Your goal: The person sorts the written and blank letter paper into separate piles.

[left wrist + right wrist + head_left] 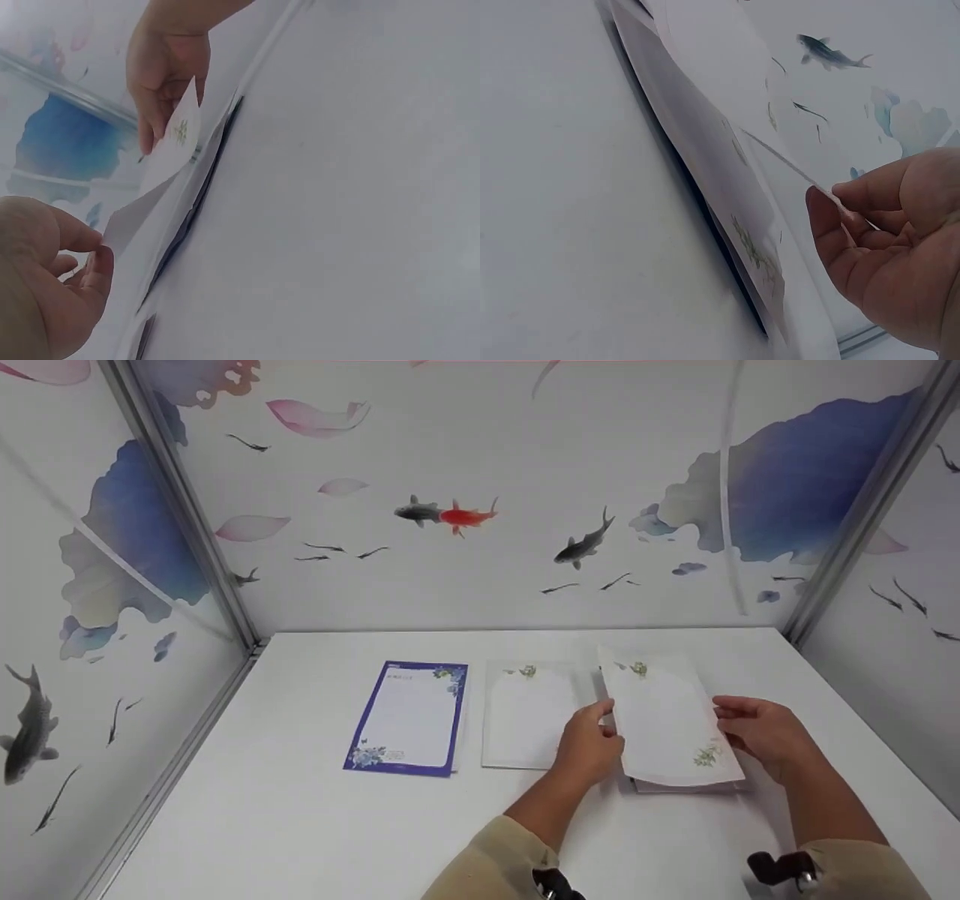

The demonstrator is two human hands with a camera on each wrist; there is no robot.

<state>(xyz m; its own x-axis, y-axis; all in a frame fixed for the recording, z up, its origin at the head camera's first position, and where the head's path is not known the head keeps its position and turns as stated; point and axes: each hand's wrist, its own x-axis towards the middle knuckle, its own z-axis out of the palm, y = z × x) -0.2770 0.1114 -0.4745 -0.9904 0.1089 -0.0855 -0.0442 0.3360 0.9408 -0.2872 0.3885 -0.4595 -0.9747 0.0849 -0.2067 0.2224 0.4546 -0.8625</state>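
My left hand (589, 746) pinches the left edge of a white sheet of letter paper (667, 727) printed with small green sprigs. At the opposite edge, my right hand (769, 735) pinches the same sheet between thumb and fingers. The sheet bows slightly and is lifted over more paper (690, 787), whose front edge peeks out below. In the left wrist view, a gap shows between the raised sheet (161, 154) and the papers beneath, which have a dark lower edge. The right wrist view shows the sheet's edge between my right thumb and fingers (829, 232).
Left of the raised sheet lies a white pad of matching sprig paper (525, 720). Farther left is a purple-bordered sheet (405, 720) with blue flowers. All lie on a white table (300, 810), walled at the back and sides by panels (465, 585) painted with fish and petals.
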